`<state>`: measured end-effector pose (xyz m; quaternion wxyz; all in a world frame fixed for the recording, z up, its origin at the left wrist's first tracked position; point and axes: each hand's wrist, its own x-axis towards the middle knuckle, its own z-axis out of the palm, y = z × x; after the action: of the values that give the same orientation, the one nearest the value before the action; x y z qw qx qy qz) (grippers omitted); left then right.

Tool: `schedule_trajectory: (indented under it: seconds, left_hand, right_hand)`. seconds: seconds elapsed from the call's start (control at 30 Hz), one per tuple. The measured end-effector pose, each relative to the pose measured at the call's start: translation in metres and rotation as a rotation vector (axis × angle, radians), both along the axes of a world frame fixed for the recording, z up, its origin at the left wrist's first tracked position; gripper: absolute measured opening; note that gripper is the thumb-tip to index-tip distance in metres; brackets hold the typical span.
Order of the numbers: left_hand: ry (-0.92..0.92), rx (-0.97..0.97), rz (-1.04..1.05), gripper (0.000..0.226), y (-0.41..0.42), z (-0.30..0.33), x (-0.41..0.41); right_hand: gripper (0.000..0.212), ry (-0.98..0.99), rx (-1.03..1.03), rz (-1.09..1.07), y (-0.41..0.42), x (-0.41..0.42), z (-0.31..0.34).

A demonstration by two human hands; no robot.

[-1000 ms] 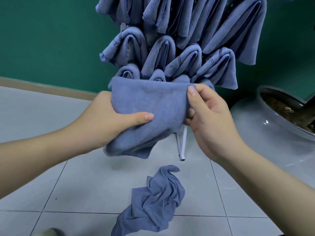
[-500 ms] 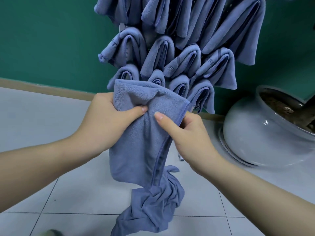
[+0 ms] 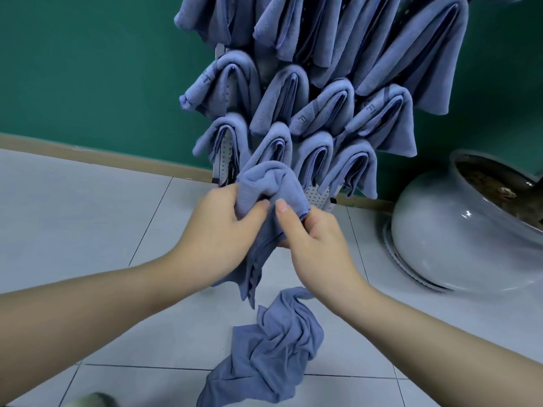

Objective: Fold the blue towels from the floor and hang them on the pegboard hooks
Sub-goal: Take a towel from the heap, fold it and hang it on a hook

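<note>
Thumbs of left hand (image 3: 223, 227) and right hand (image 3: 311, 239) pinch the folded towel (image 3: 266, 183), bunched into a narrow hump, its tail hanging toward 6 o'clock. Folding appears done; hanging is judged next, needing a free hook on the pegboard (image 3: 318, 195) at 12 o'clock. One crumpled towel (image 3: 270, 348) lies on the floor (image 3: 88, 230) at 6 o'clock.

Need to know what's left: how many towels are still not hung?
2: one towel gripped by the left hand and right hand, one crumpled towel on the floor.
</note>
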<state>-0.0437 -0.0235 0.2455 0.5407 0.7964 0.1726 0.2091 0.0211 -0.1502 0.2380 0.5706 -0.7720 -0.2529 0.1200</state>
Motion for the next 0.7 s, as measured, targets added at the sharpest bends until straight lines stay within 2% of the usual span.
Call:
schedule_trajectory:
  seconds: [0.1, 0.23, 0.37, 0.47, 0.6, 0.7]
  left_hand:
    - [-0.03, 0.032, -0.134, 0.022, -0.008, 0.004, -0.009]
    - [-0.149, -0.132, -0.314, 0.052, -0.011, 0.009, -0.016]
    - [-0.249, -0.24, -0.273, 0.059, -0.007, 0.009, -0.011]
    - [-0.284, -0.244, -0.245, 0.058, -0.009, 0.011, -0.01]
    - [-0.323, -0.357, -0.293, 0.053, -0.012, 0.016, -0.014]
    - [-0.311, -0.385, -0.223, 0.054, -0.01, 0.014, -0.014]
  right_hand:
    - [0.072, -0.039, -0.001, -0.033, -0.002, 0.007, 0.007]
    - [0.069, -0.069, 0.019, -0.053, -0.008, 0.016, 0.015]
    - [0.071, -0.035, 0.046, -0.026, -0.011, 0.017, 0.018]
    - [0.065, -0.015, 0.071, -0.007, -0.013, 0.018, 0.019]
    - [0.068, -0.063, 0.041, -0.013, -0.012, 0.02, 0.021]
    - [0.062, -0.092, 0.033, -0.002, -0.013, 0.021, 0.023]
